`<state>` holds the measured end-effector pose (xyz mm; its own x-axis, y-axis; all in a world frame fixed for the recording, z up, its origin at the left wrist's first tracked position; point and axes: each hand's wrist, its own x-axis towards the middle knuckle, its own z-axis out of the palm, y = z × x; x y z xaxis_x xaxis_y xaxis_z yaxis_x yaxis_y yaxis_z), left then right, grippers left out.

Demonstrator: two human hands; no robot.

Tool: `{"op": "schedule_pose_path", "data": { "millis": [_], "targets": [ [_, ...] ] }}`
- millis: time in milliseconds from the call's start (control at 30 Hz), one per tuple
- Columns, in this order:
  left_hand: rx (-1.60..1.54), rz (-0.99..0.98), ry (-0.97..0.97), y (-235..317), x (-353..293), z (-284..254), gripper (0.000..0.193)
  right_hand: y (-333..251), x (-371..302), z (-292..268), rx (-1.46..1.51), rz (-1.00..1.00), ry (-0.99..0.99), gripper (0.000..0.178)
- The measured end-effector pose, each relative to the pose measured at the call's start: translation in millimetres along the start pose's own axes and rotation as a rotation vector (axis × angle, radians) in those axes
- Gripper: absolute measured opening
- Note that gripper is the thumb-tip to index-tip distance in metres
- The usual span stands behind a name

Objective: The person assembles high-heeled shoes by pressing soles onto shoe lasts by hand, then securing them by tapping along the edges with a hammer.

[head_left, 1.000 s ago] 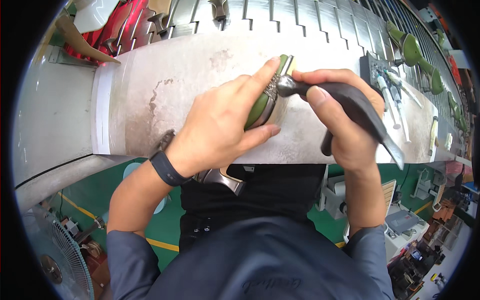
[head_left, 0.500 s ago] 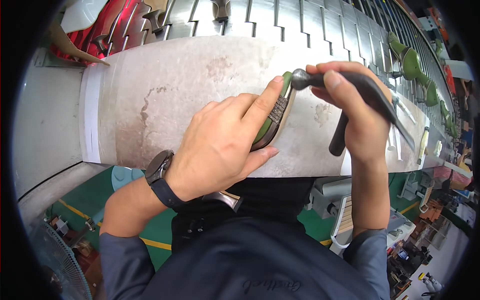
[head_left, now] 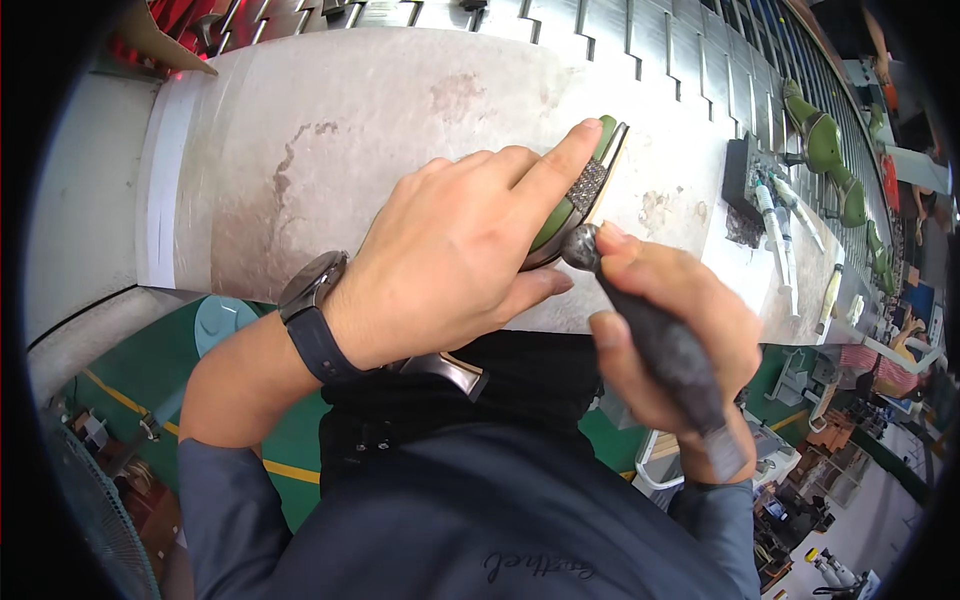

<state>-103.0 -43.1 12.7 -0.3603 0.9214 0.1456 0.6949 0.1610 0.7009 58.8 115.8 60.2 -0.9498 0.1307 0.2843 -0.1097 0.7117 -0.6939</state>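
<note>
A sandal on a green shoe last (head_left: pixel 588 187) lies on its side on the table, with a glittery strap and a thin sole along its right edge. My left hand (head_left: pixel 450 240) presses it down, forefinger along the green toe part and thumb by the near end; the palm hides much of it. In my right hand (head_left: pixel 690 300) is a dark shoemaker's hammer (head_left: pixel 655 340). Its rounded head is against or just beside the sole edge near my left thumb; I cannot tell if they touch. A second shoe with a shiny edge (head_left: pixel 447 374) shows at my lap.
The stained pale table (head_left: pixel 370 120) spans the front. Beyond it runs a slatted metal conveyor (head_left: pixel 560 30). Brushes (head_left: pixel 778 235) and a dark block (head_left: pixel 740 180) lie at the right, near green shoe lasts (head_left: pixel 824 145). A fan (head_left: pixel 100 515) stands lower left.
My right hand and the hammer have swung down toward me, from the sandal's far end to its near part. The left hand still holds the sandal; the view has shifted slightly.
</note>
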Motion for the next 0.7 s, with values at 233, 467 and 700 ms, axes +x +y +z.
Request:
{"op": "schedule_pose_path", "data": {
  "millis": [233, 467, 700],
  "targets": [
    [-0.092, 0.128, -0.016, -14, -4, -6, 0.106, -12, -18, 49, -0.167, -0.168, 0.179, 0.031],
    [-0.343, 0.016, 0.003, -25, -13, -10, 0.055, -16, -20, 60, 0.091, -0.034, 0.209, 0.032],
    [-0.22, -0.098, 0.088, -16, -12, -6, 0.034, -17, -28, 64, 0.016, -0.105, 0.135, 0.036]
  ]
}}
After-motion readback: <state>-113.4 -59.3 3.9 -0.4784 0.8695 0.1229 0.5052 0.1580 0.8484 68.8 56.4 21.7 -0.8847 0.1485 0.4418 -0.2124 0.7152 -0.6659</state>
